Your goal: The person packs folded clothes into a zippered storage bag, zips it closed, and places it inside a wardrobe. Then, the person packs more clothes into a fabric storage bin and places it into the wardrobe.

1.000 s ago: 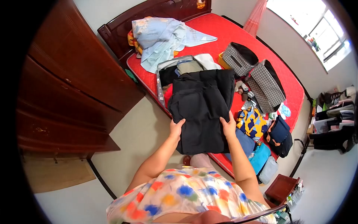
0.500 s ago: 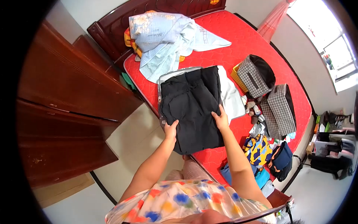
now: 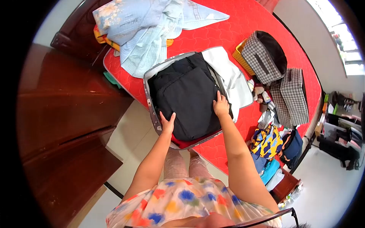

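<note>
- One folded black cloth garment [image 3: 190, 102] lies inside one grey, patterned, soft-sided rectangular case [image 3: 152, 114]; a white lining flap [image 3: 228, 74] is folded open.
- Two hands touch the garment: the left hand [image 3: 167, 122] on its near left part, thumb and fingers spread; the right hand [image 3: 221, 105] at its right edge, fingers slightly spread.
- Two black-and-white checked fabric boxes [image 3: 258, 59] and one yellow plastic basket [image 3: 242, 59] stand on one red quilted mattress [image 3: 205, 38].

The person wears a loose, pale top [image 3: 182, 201] splashed with blue, red-orange, yellow and muted green blotches, over light pinkish trousers [image 3: 175, 165]. Dark, thin-framed glasses [image 3: 266, 218] show low down; both hands [image 3: 167, 122] are bare.
</note>
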{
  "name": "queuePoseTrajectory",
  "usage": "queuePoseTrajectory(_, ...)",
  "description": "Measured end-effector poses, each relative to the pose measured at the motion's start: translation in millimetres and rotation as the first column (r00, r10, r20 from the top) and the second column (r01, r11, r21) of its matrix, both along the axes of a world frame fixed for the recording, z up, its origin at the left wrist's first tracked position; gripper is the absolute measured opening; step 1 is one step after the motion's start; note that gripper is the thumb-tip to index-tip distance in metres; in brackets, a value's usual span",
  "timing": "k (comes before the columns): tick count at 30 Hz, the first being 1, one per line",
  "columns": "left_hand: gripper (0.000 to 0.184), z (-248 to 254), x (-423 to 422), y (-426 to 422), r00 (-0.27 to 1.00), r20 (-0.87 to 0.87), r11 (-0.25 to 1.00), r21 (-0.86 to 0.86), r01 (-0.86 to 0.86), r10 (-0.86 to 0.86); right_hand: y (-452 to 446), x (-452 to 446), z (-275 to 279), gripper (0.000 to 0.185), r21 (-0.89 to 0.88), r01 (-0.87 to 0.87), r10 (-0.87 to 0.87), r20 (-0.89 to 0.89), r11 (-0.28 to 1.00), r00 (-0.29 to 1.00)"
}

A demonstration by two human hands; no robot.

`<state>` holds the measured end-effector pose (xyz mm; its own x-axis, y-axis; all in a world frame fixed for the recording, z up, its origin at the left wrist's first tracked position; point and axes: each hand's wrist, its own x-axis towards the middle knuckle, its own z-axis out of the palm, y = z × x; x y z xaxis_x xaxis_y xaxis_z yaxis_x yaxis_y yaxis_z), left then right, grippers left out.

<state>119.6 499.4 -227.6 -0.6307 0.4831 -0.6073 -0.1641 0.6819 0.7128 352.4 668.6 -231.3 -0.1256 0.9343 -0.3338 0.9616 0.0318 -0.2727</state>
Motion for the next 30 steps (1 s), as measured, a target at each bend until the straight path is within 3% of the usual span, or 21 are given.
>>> queuePoseTrajectory(2, 0.092, 5, -4, 7, 0.993, -0.045, 0.993, -0.048, 0.110, -0.112, -6, 5, -1, 0.069, 0.048, 0.005, -0.003, -0.048, 0.999, 0.999)
queuePoseTrajectory(3, 0.090, 7, -6, 7, 0.956, -0.210, 0.979, -0.065, 0.195, -0.204, -12, 6, 8, 0.069, 0.084, 0.010, -0.005, -0.057, 0.996, 0.998)
queuePoseTrajectory(6, 0.083, 10, -16, 7, 0.682, -0.617, 0.898, -0.097, 0.429, -0.392, -36, 14, 30, 0.073, 0.116, 0.024, -0.024, 0.003, 0.993, 1.000)
queuePoseTrajectory(8, 0.082, 41, -17, 44, 0.473, -0.687, 0.741, -0.143, 0.656, -0.552, -46, 19, 26, 0.077, 0.129, 0.081, -0.076, -0.045, 0.988, 0.996)
queuePoseTrajectory(9, 0.082, 57, -14, 64, 0.357, -0.714, 0.645, -0.171, 0.745, -0.602, -50, 22, 21, 0.079, 0.137, 0.104, -0.095, -0.066, 0.985, 0.993)
queuePoseTrajectory(11, 0.082, 68, -3, 99, 0.179, -0.707, 0.455, -0.222, 0.863, -0.684, -60, 18, -5, 0.089, -0.016, 0.152, -0.153, -0.178, 0.988, 0.972)
queuePoseTrajectory(15, 0.104, 53, 12, 139, -0.175, -0.420, 0.068, -0.503, 0.862, -0.890, -70, -1, -25, 0.092, -0.158, 0.241, -0.259, -0.106, 0.958, 0.960)
queuePoseTrajectory(19, 0.112, 28, 12, 153, -0.219, -0.262, -0.017, -0.606, 0.795, -0.940, -56, -7, -13, 0.094, -0.327, 0.259, -0.291, -0.053, 0.909, 0.955)
queuePoseTrajectory(21, 0.113, 24, 14, 163, -0.236, -0.271, -0.015, -0.626, 0.779, -0.933, -43, 0, 3, 0.072, -0.184, 0.239, -0.252, -0.047, 0.953, 0.967)
queuePoseTrajectory(23, 0.113, 20, 13, 167, -0.243, -0.301, 0.007, -0.640, 0.768, -0.922, -25, 35, -6, 0.042, -0.141, 0.366, -0.390, -0.432, 0.920, 0.813)
queuePoseTrajectory(24, 0.113, 20, 12, 163, -0.250, -0.296, 0.004, -0.653, 0.757, -0.922, -21, 38, 17, 0.028, 0.055, 0.559, -0.476, -0.459, 0.828, 0.750)
queuePoseTrajectory(25, 0.113, 20, 11, 162, -0.257, -0.290, 0.002, -0.666, 0.746, -0.922, -18, 57, 3, 0.027, 0.122, 0.610, -0.506, -0.447, 0.783, 0.738)
queuePoseTrajectory(27, 0.114, 21, 8, 165, -0.261, -0.302, 0.004, -0.660, 0.752, -0.917, -7, 94, -27, 0.027, -0.015, 0.786, -0.658, -0.557, 0.618, 0.507)
queuePoseTrajectory(30, 0.116, 26, 1, 164, -0.251, -0.302, 0.010, -0.657, 0.754, -0.920, 15, 134, -81, 0.031, 0.020, 0.800, -0.682, -0.510, 0.599, 0.523)
